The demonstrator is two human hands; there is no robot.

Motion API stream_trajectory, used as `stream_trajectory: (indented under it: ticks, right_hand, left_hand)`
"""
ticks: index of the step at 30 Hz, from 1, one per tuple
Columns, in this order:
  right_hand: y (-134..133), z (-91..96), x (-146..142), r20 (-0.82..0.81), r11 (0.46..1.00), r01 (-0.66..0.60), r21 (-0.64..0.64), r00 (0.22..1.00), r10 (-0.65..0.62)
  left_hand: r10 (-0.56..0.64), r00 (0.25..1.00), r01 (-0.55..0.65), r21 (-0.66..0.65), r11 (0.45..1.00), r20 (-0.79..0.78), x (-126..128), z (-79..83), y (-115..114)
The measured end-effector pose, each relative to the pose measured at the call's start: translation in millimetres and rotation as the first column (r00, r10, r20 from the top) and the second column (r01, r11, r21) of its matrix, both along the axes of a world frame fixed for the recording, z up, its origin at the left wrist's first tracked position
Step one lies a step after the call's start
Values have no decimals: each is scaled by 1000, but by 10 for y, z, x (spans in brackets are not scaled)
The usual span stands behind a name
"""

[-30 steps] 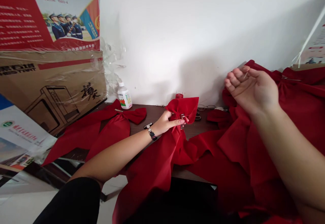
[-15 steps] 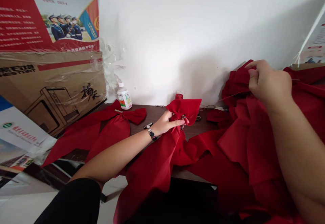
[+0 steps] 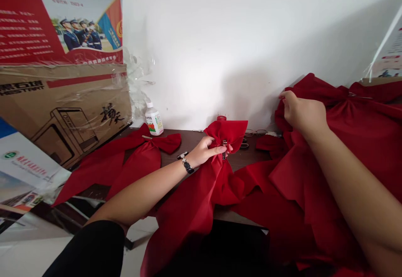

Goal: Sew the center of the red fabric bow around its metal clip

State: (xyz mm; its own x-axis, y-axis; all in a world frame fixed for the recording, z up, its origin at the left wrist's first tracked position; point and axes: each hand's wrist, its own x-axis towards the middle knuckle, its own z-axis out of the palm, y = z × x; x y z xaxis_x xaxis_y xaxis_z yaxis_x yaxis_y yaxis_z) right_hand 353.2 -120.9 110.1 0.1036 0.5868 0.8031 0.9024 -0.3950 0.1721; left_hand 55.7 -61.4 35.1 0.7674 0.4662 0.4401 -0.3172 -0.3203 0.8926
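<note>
My left hand (image 3: 209, 151) is closed round the gathered middle of a red cloth bow (image 3: 228, 130). Its thumb presses beside a small metal clasp (image 3: 224, 149) on the knot. Long red tails hang from this bow over the table's front edge. Off to the right, my right hand (image 3: 304, 109) is raised in front of the heaped red cloth, with thumb and finger pinched together. A fine thread ran from those fingers a moment ago; now it is too thin to make out. Behind the bow stands a red thread spool (image 3: 221, 118), partly hidden.
Another red bow (image 3: 150, 143) lies at the left, near a white bottle (image 3: 153, 120). Several bows with tails form a pile (image 3: 361, 130) at the right. Scissors (image 3: 244, 145) and glasses (image 3: 256, 132) lie behind. Cardboard boxes (image 3: 69, 109) stand at the left.
My right hand has moved left and slightly down, nearer the bow, uncovering a pinned bow on the pile. The held bow and its clasp have turned slightly in my left hand.
</note>
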Motion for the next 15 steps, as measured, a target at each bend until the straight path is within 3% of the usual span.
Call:
stream_trajectory:
  ticks: [4, 7, 10, 12, 15]
  right_hand:
    - [116, -89, 68, -66, 995, 2, -103, 998, -9]
    - [121, -87, -9, -103, 994, -37, -102, 994, 26]
    - [45, -62, -185, -229, 975, -216, -45, 952, 201]
    - [-31, -65, -363, -352, 886, -463, 23, 826, 441]
    - [-121, -130, -679, -489, 570, -820, 50, 478, 730]
  left_hand:
    - [-30, 1000, 29, -15, 999, -3, -33, 61, -42]
    - [-81, 997, 81, -121, 989, -1, -49, 93, -69]
    - [-115, 993, 121, -303, 945, 36, -36, 61, -41]
    - [-126, 992, 126, -415, 901, 29, -9, -2, 7]
    - [-124, 992, 103, -581, 807, 4, 48, -133, 76]
